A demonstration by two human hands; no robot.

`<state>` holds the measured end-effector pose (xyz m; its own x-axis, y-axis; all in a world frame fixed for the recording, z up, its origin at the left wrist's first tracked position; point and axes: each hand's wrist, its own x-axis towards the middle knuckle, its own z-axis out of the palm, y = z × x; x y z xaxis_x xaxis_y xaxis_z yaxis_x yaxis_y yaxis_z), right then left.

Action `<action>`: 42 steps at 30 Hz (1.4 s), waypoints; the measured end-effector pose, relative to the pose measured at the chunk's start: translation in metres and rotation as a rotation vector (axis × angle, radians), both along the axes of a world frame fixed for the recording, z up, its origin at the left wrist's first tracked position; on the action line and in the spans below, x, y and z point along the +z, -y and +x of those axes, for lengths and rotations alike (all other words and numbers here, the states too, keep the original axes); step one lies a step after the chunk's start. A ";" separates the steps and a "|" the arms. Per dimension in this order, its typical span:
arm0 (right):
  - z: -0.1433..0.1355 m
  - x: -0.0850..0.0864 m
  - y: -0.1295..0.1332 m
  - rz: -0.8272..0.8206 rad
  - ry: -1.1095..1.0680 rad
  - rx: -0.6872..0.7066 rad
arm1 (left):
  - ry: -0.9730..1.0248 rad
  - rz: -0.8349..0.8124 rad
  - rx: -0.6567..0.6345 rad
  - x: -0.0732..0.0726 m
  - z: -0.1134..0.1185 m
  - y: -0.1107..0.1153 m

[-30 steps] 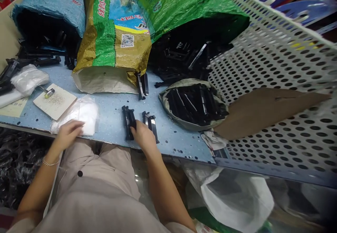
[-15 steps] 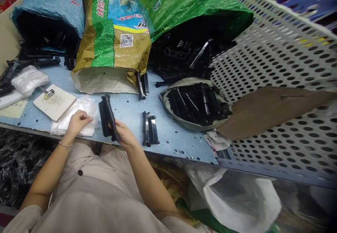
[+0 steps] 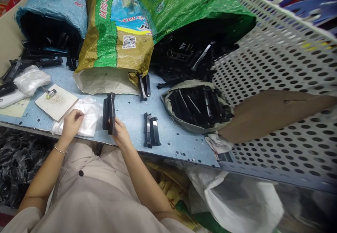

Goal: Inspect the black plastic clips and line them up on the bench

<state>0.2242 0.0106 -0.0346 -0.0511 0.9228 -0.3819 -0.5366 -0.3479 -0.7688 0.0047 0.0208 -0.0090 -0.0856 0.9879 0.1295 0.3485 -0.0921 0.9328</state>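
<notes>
My right hand (image 3: 121, 133) grips the lower end of a black plastic part (image 3: 109, 111), long and narrow with two parallel sides, held upright above the table. To its left, my left hand (image 3: 72, 122) has thumb and fingertips pinched at a stack of clear plastic bags (image 3: 91, 122); a thin film seems to be between them, though its edge is hard to make out. Another black part (image 3: 151, 130) of the same look lies on the blue table (image 3: 131, 110), right of my right hand.
Black parts fill a blue sack (image 3: 56, 1), a green sack (image 3: 189, 4) and a grey cloth bag (image 3: 171, 108). A gold sack (image 3: 134, 55) opens toward me. A white tile (image 3: 63, 104) bears a small metal tool (image 3: 52, 93). A perforated white panel (image 3: 289, 75) borders the right.
My left hand has drawn back slightly to the left over the plastic bags. The black part in my right hand has turned more upright. The view has shifted a little.
</notes>
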 end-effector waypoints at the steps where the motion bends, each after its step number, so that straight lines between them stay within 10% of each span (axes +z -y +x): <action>1: -0.003 0.003 0.003 -0.002 -0.020 0.011 | 0.096 -0.052 0.034 -0.003 0.003 -0.001; 7: -0.029 0.005 0.000 -0.044 -0.149 0.329 | 0.329 -0.097 0.065 -0.014 0.017 -0.003; 11: -0.023 -0.002 -0.003 -0.082 -0.206 0.277 | 0.341 -0.036 0.115 -0.012 0.007 0.000; 17: -0.008 -0.010 0.010 -0.124 -0.255 0.197 | -0.306 0.124 -0.099 -0.012 -0.004 0.008; 22: -0.001 0.002 0.029 -0.099 -0.206 0.095 | -0.336 0.111 -0.082 -0.010 0.003 0.006; 27: 0.006 0.012 0.042 -0.165 -0.189 0.506 | -0.296 0.095 -0.169 -0.004 -0.004 0.003; 31: -0.005 0.005 0.032 -0.227 -0.043 0.512 | -0.405 0.120 -0.398 0.007 0.000 0.022; 35: -0.022 0.009 0.027 0.054 0.199 0.346 | -0.404 0.160 -0.731 0.021 0.020 0.052; 38: -0.025 0.023 0.036 0.214 0.221 0.479 | -0.381 0.143 -0.663 0.044 0.012 0.072; 42: 0.017 0.039 0.040 0.247 0.378 0.548 | -0.529 -0.021 -0.521 0.083 -0.066 0.108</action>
